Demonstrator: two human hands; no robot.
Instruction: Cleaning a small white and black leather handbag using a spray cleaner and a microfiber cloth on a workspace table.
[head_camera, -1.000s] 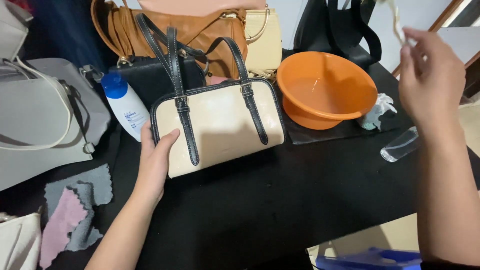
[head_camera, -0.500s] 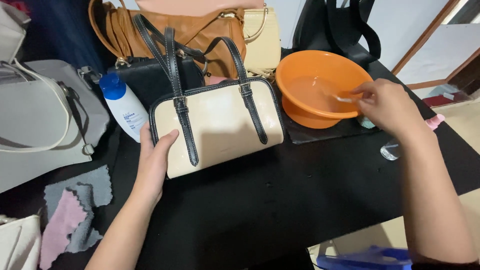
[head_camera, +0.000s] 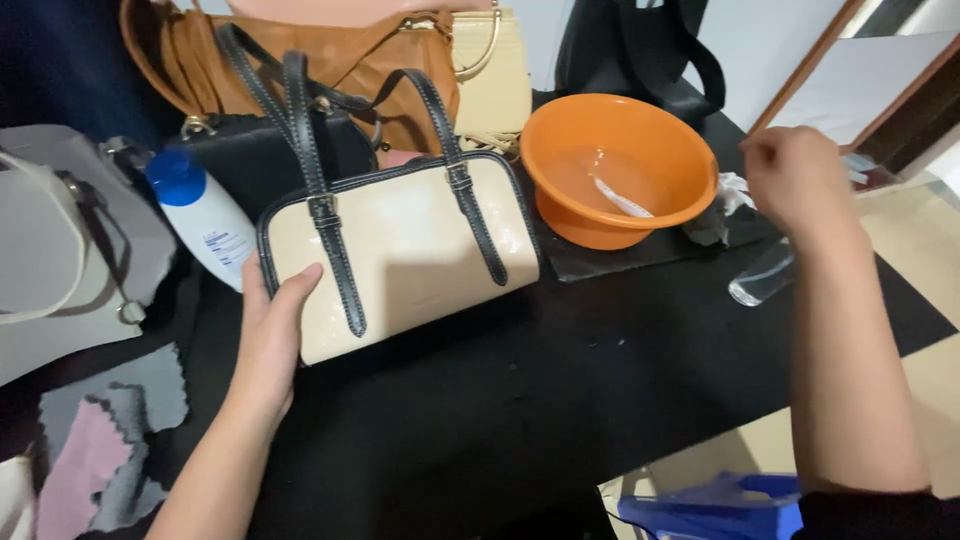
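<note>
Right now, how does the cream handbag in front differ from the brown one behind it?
The cream handbag is pale and glossy with black trim and straps; the brown handbag is tan leather all over. The cream one stands in full view at the front, steadied by the left hand; the brown one is at the back, partly hidden and touched by neither hand. Both rest on the black table and both have carrying handles.

One package only: a white plastic bottle (head_camera: 205, 225) w/ a blue cap, lying tilted on the black worktop (head_camera: 560, 400), cap end pointing up-left. It sits just left of the cream handbag (head_camera: 400, 250), close above the left hand (head_camera: 270, 335), not touching the fingers. A small label patch w/ dark blue print shows on its side, too small to make out. No signs, no screens in view.
</note>
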